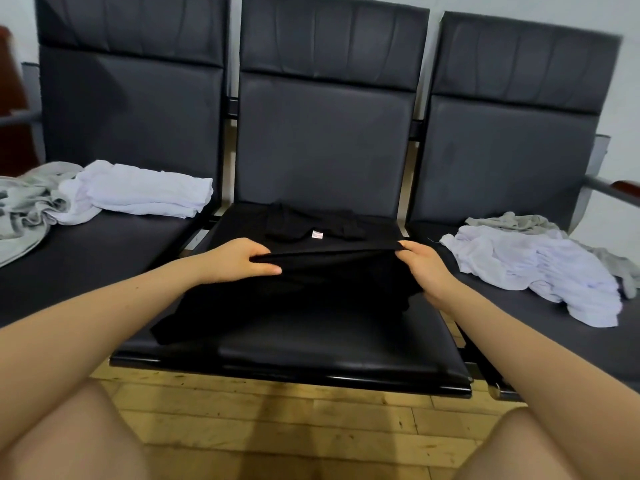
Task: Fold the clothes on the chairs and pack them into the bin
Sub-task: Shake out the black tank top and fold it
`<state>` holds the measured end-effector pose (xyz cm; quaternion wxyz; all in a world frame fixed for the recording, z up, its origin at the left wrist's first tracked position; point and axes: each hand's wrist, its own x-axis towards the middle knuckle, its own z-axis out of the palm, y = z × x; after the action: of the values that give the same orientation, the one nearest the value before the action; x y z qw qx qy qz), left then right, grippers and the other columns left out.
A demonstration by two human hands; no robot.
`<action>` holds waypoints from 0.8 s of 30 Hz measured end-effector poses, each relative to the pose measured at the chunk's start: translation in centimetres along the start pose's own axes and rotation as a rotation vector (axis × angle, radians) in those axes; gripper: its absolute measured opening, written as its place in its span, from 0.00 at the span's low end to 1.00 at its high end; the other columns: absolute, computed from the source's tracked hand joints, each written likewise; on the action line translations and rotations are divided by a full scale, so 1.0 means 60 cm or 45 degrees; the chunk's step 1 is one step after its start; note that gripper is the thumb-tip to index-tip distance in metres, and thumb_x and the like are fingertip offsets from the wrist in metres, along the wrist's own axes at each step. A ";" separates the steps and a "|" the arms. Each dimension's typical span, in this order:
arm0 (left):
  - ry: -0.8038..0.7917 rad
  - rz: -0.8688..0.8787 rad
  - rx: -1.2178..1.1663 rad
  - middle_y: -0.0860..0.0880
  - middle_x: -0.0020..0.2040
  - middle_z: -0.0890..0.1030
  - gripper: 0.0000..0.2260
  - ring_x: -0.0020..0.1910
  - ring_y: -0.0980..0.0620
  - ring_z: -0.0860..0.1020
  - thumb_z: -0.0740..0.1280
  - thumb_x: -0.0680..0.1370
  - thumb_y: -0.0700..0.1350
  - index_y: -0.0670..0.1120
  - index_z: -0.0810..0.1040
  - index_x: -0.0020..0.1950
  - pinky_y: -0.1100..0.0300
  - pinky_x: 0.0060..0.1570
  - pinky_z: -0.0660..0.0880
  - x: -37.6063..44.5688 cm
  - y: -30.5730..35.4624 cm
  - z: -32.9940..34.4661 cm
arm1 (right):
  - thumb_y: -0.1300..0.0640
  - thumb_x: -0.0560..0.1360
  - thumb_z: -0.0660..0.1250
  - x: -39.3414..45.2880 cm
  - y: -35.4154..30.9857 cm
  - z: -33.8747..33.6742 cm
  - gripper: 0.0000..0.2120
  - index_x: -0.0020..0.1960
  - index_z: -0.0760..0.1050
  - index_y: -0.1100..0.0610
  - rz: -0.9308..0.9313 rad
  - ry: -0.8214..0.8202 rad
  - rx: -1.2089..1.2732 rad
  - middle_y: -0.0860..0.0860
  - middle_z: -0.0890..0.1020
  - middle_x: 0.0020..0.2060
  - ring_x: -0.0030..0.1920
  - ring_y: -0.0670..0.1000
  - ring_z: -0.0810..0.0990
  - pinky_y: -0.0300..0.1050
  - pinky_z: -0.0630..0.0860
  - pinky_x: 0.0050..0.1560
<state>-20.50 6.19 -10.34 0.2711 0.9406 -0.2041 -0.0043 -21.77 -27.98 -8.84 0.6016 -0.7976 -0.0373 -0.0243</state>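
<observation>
Pinching a fold of the black shirt (311,278) on the middle seat (346,355), the left hand (239,259) and right hand (427,268) each grip one end; its long axis runs between them, collar beyond both grips, equally near.

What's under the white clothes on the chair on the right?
A grey garment sticks out behind and beside the white clothes, partly under them. Below is the dark chair seat. The pile hides whatever else lies beneath it.
</observation>
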 end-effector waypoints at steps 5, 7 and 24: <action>0.027 -0.126 -0.200 0.59 0.35 0.78 0.12 0.35 0.65 0.74 0.63 0.80 0.52 0.47 0.78 0.42 0.66 0.42 0.68 -0.039 -0.032 0.003 | 0.63 0.80 0.58 -0.012 0.011 -0.008 0.13 0.53 0.80 0.54 0.031 -0.084 -0.011 0.51 0.84 0.50 0.52 0.49 0.81 0.41 0.77 0.52; 0.060 -0.175 -0.263 0.64 0.44 0.81 0.09 0.46 0.69 0.77 0.60 0.80 0.54 0.54 0.79 0.49 0.71 0.48 0.68 -0.059 -0.029 0.002 | 0.60 0.81 0.59 -0.019 0.013 -0.015 0.11 0.53 0.80 0.53 0.020 -0.126 -0.045 0.47 0.84 0.48 0.49 0.44 0.82 0.35 0.77 0.48; -0.113 -0.260 -0.113 0.53 0.30 0.67 0.25 0.30 0.55 0.67 0.62 0.70 0.69 0.46 0.68 0.35 0.61 0.36 0.66 -0.137 0.041 -0.020 | 0.58 0.79 0.64 -0.087 -0.001 -0.046 0.08 0.54 0.81 0.58 0.241 -0.348 -0.327 0.53 0.84 0.51 0.53 0.52 0.82 0.45 0.76 0.59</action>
<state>-28.83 8.09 -8.91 0.3014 0.9425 -0.1187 -0.0824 -26.95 -30.75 -8.48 0.4839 -0.8636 -0.0400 0.1359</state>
